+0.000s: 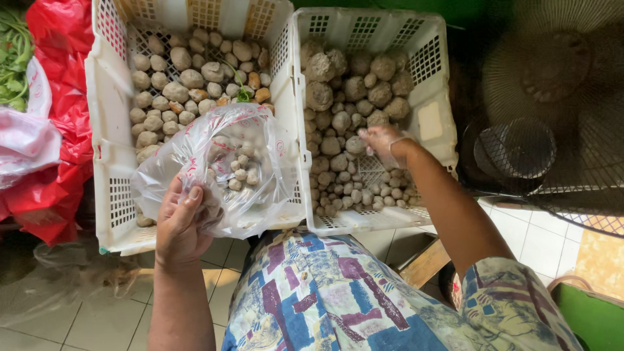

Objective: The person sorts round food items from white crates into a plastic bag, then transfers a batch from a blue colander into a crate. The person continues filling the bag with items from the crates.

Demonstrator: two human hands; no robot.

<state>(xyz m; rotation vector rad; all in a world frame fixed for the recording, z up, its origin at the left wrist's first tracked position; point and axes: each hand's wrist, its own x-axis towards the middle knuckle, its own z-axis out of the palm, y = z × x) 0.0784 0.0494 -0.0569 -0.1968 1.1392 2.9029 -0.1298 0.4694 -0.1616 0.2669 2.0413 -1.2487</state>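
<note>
Your left hand (179,227) pinches the near edge of a clear bag (218,166), grip closed on the film, holding it over the left crate (104,91). That bag is thin, soft and slippery, sagging with small balls, so keep hold near its mouth. Your right hand (383,140), in a thin clear glove, reaches into the right crate (432,39) with fingers curled over the round lumps (344,88); you cannot tell if it holds one. They look firm and dusty. Red print marks the bag; red bags (62,71) lie far left.
</note>
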